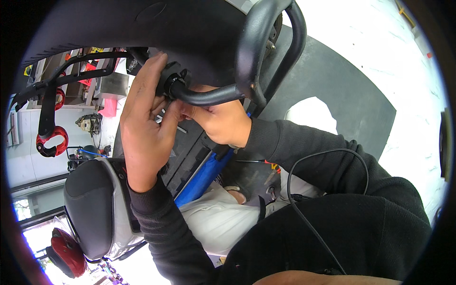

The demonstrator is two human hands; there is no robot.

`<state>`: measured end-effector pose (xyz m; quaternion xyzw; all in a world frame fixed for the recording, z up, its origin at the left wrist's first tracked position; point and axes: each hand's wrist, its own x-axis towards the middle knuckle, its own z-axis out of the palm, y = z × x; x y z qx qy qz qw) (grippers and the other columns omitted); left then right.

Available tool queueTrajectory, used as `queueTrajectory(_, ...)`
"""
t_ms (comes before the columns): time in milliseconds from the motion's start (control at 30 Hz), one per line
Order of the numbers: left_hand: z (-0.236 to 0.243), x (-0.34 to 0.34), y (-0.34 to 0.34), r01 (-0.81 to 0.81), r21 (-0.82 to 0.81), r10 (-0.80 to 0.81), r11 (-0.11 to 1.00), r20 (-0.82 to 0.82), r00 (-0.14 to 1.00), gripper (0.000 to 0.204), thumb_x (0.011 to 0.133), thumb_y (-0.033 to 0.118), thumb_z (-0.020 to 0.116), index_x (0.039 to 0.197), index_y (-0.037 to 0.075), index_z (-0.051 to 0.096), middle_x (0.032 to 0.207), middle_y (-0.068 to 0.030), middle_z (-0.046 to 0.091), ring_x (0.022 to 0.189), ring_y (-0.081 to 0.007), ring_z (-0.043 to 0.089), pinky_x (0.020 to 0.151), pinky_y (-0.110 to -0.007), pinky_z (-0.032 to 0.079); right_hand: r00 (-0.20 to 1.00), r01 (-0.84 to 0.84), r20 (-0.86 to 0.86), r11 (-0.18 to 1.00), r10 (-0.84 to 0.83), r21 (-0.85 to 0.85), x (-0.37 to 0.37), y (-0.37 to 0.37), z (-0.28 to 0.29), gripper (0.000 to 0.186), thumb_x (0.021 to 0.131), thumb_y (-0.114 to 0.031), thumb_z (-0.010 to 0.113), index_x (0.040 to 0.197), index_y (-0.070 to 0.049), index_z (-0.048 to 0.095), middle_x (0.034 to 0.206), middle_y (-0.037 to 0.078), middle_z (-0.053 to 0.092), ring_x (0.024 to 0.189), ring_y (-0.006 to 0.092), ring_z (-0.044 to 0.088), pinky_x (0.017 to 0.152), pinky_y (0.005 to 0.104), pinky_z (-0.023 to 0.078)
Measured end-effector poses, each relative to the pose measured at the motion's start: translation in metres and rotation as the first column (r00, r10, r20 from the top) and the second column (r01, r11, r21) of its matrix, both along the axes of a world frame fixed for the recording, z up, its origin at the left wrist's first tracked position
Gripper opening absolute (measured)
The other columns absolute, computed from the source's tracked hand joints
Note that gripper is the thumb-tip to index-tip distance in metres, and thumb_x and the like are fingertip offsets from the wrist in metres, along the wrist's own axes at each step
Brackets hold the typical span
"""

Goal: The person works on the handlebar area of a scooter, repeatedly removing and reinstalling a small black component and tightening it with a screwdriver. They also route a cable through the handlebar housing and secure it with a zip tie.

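Note:
My left hand (147, 121) is curled against a black fitting (168, 76) at the end of a bent black tube (207, 97), its index finger reaching up along the fitting's left side. My right hand (225, 121) is closed just below that tube, its thumb meeting my left thumb. What the fingertips grip there is mostly hidden. The tube joins a larger black looped frame (251, 47) on the right, under a dark curved body panel (190, 23). A blue tubular part (199, 178) runs diagonally beneath my hands.
A black seat (88, 199) is at lower left, with a red-and-black object (66, 251) beyond it. Red clamps (61, 142) hang on a rack at left. A screwdriver (270, 166) and other tools lie on the dark mat (356, 104) by my legs. A cable crosses my right sleeve.

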<state>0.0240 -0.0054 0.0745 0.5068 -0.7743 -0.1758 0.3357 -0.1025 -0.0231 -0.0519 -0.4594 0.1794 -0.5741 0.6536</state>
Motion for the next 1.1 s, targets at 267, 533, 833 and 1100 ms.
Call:
queueTrajectory(267,-0.002,-0.001,0.002,-0.032,-0.014,0.032,0.999,-0.002,0.999,0.071,0.083,-0.015,0.066,0.151,0.006,0.058,0.153,-0.0164,0.058,0.125,-0.0245,0.067,0.088,-0.031,0.06,1.0,0.02,0.012,0.999,-0.019,-0.05,0.006,0.0,-0.004,0.022,0.107,-0.006,0.065,0.127,0.002,0.063,0.104,0.008,0.07,0.093,0.0115,0.067,0.084,0.029,0.057)
queueTrajectory(533,-0.004,-0.002,0.002,-0.037,-0.089,0.041,0.995,0.044,0.998,0.071,0.084,-0.013,0.067,0.151,0.008,0.059,0.151,-0.0164,0.059,0.128,-0.0285,0.065,0.091,-0.035,0.06,0.999,0.035,-0.042,0.995,-0.031,0.09,0.002,0.001,-0.001,0.019,0.101,-0.006,0.072,0.117,0.003,0.065,0.097,0.009,0.072,0.09,0.0125,0.07,0.079,0.0306,0.057)
queueTrajectory(833,-0.002,-0.001,0.0,-0.016,-0.183,0.045,0.983,0.157,0.987,0.069,0.08,-0.014,0.067,0.147,0.005,0.062,0.148,-0.0194,0.061,0.13,-0.0345,0.065,0.1,-0.038,0.057,1.0,-0.003,-0.014,1.0,0.003,0.009,0.007,0.003,-0.005,0.016,0.105,-0.009,0.068,0.117,0.003,0.066,0.097,0.006,0.07,0.088,0.0103,0.065,0.079,0.0278,0.054)
queueTrajectory(1100,-0.001,-0.007,0.003,-0.041,-0.142,0.053,0.989,0.086,0.995,0.067,0.08,-0.014,0.067,0.144,0.004,0.063,0.147,-0.0185,0.062,0.129,-0.0354,0.066,0.102,-0.039,0.055,0.982,0.183,-0.045,0.983,-0.182,0.006,0.011,0.0,-0.004,0.014,0.1,-0.007,0.072,0.109,0.002,0.066,0.094,0.011,0.072,0.09,0.0154,0.071,0.08,0.0329,0.057)
